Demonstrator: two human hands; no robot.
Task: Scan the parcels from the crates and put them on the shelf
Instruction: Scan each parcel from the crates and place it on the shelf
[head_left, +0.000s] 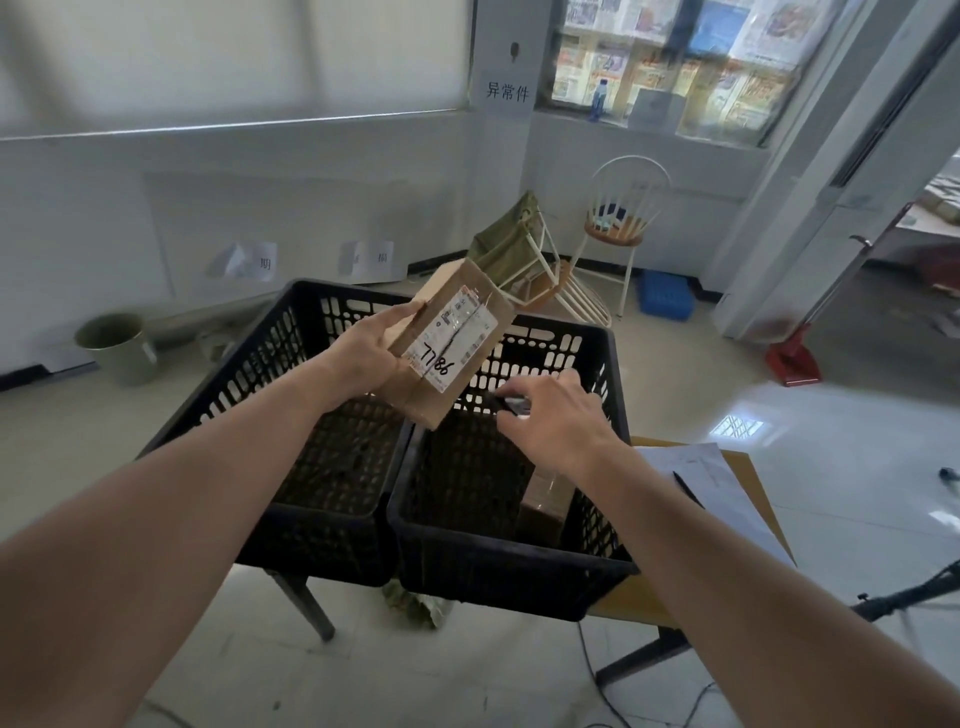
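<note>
Here the left hand holds a brown cardboard parcel up above the two black plastic crates, its fingers curled round the parcel's left side. The parcel is tilted, its white shipping label facing up, with "7786" handwritten on it in black. It hangs over the far rim where the two crates meet, touching neither.

The right hand hovers over the right crate, just beside the parcel's lower corner, its fingers pinched on a small dark object; what that object is cannot be told. A second brown parcel lies inside the right crate, against its right wall and partly under the right wrist. The left crate stands touching the right one, side by side.

Both crates sit on a yellow-topped surface and cover most of it, the left crate at its left edge. White papers with a black pen on them lie toward the surface's right edge.

On the floor beyond are a green bucket, a tipped white chair, an upright chair, a blue basket and a red dustpan.
</note>
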